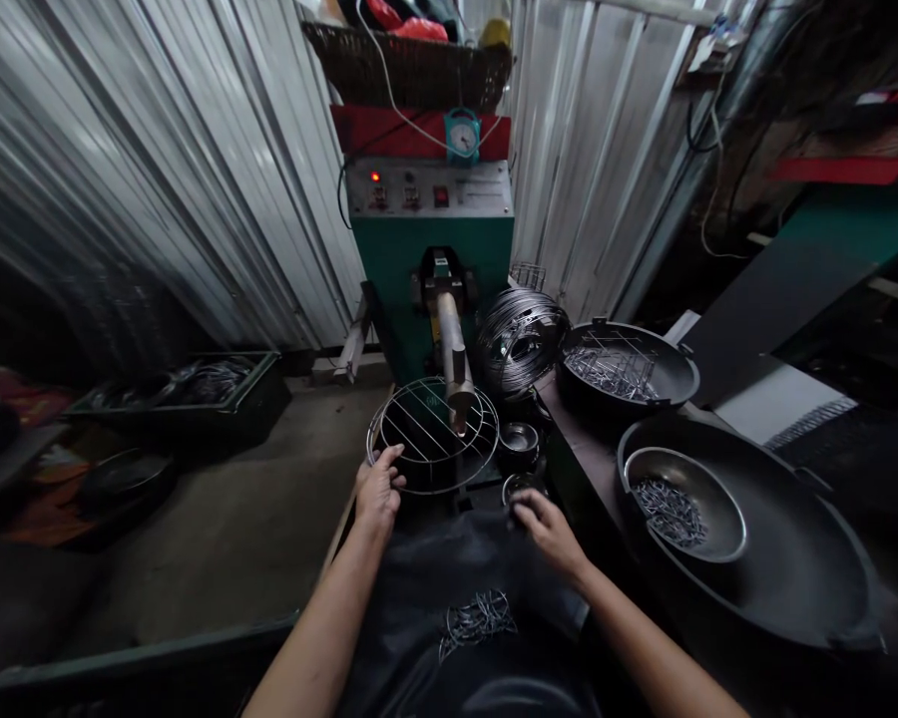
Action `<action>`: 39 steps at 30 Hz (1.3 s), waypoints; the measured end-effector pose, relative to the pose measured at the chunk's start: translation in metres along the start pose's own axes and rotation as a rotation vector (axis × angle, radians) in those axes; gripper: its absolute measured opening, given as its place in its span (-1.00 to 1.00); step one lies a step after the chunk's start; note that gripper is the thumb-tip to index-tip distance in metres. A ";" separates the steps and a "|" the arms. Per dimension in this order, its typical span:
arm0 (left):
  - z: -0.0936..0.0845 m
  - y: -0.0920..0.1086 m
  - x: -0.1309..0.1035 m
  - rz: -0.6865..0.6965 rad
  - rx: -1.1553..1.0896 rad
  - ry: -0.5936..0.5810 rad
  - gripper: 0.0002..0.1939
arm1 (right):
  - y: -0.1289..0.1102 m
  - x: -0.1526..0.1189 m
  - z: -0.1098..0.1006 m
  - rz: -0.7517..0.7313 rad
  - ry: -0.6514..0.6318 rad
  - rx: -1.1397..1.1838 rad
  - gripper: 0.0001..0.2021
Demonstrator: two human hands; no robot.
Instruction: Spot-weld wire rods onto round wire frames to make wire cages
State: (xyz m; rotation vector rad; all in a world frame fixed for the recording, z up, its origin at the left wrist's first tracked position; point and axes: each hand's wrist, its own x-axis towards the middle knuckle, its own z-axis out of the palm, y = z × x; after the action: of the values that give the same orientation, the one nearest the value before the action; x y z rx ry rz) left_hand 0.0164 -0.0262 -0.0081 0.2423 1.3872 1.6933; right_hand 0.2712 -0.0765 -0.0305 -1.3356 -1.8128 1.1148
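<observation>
My left hand [379, 491] is closed on the near left rim of a round wire rack [419, 460], which has parallel bars across it. The rack sits level under the rod-shaped arm [453, 344] of a green machine [389, 249], with the arm's tip over its right part. To the right, clear of the rack, my right hand [546, 524] has its fingers curled together beside a small metal cup [510, 487]; whether anything is in them is hidden. A pile of short bent wire pieces [479, 623] lies on the dark apron [411, 568] over my lap.
A coil of wire [522, 344] stands right of the machine. Farther right are a black pan [673, 374] of wire pieces and a large wok [808, 558] with a metal bowl [729, 509] in it. A green crate [258, 384] stands at left.
</observation>
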 end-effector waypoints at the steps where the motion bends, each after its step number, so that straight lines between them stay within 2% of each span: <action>1: 0.002 0.000 -0.001 -0.009 -0.025 0.012 -0.54 | -0.012 0.013 0.005 -0.026 0.055 0.112 -0.82; 4: 0.009 -0.001 -0.004 -0.025 -0.088 0.019 -0.52 | -0.035 0.046 0.023 -0.113 0.139 0.279 -0.81; 9: 0.015 -0.001 -0.003 -0.004 -0.076 0.076 -0.47 | -0.035 0.072 0.045 -0.164 0.137 0.150 -0.83; 14: 0.016 0.001 -0.004 0.025 -0.071 0.063 -0.44 | -0.029 0.078 0.045 -0.130 0.145 0.199 -0.83; 27: 0.014 0.004 -0.006 0.026 -0.059 0.064 -0.44 | -0.034 0.081 0.048 -0.101 0.193 0.292 -0.85; 39: 0.020 0.006 0.002 -0.005 -0.051 0.120 -0.46 | -0.037 0.089 0.047 -0.121 0.218 0.308 -0.86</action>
State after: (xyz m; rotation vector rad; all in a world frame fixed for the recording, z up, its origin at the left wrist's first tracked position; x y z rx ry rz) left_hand 0.0252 -0.0110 0.0030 0.1096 1.4283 1.7609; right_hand 0.1884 -0.0089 -0.0193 -1.1046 -1.4752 1.0867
